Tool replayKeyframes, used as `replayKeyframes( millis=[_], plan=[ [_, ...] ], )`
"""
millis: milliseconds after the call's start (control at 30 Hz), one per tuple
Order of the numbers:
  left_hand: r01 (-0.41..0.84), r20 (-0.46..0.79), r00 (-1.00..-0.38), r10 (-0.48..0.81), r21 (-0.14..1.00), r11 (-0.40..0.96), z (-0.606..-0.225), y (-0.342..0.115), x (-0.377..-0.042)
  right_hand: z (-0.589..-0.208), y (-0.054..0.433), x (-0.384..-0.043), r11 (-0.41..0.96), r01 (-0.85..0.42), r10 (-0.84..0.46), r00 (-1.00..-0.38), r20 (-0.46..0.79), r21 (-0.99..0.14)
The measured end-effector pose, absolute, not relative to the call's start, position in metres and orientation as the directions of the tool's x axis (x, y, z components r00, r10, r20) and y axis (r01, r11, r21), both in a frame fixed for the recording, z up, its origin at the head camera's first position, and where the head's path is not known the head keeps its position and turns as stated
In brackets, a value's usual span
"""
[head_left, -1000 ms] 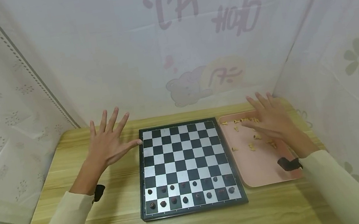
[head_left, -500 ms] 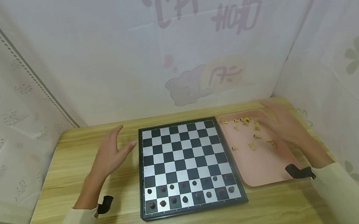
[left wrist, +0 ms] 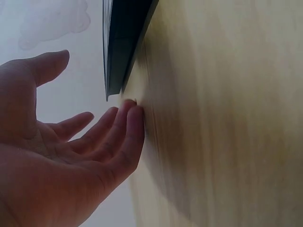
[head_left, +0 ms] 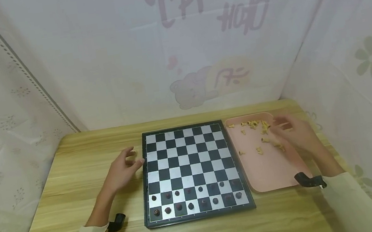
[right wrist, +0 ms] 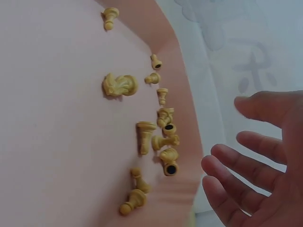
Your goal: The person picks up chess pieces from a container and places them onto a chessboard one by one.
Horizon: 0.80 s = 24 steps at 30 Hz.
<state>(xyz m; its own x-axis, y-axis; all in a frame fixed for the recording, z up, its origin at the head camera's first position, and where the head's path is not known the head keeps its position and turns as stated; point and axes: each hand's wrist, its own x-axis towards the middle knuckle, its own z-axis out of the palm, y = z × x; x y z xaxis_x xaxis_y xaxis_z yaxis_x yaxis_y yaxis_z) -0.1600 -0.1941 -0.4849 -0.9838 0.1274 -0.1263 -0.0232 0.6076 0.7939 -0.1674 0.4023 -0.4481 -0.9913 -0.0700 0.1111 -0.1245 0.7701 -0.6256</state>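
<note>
Head view: right hand point(head_left: 295, 133) hovers over the far end of the pink tray point(head_left: 270, 173), fingers loosely spread, holding nothing.
Pale chess pieces point(right wrist: 156, 137): scattered on their sides in the tray, just beyond the fingertips point(right wrist: 213, 163).
Left hand point(head_left: 122, 171): relaxed, half-curled and empty, fingertips just beside the chessboard point(head_left: 187, 148) edge.
Handling guess: tiny, light, hard plastic, probably slick and prone to rolling.
Where to grab: thumb-and-forefinger pinch at the narrow waist.
Dark pieces point(head_left: 192, 205): standing on the near two rows.
</note>
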Motion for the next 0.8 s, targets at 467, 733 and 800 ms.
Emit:
replayKeyframes(
  millis=[467,733,800],
  plan=[
    [-0.039,-0.155,-0.978,0.139,0.794,0.607,-0.487,-0.183,-0.158,-0.456,0.394,-0.182,0.799,-0.046,-0.024,-0.999,0.045,-0.599],
    [-0.035,-0.168,-0.972,0.162,0.791,0.611,-0.489,-0.180,-0.157,-0.454,0.377,-0.190,0.845,0.060,0.070,-0.998,-0.001,-0.531],
    [-0.027,-0.165,-0.972,0.169,0.789,0.614,-0.488,-0.180,-0.156,-0.457,0.374,-0.192,0.861,0.077,0.086,-0.996,-0.005,-0.503]
  ],
)
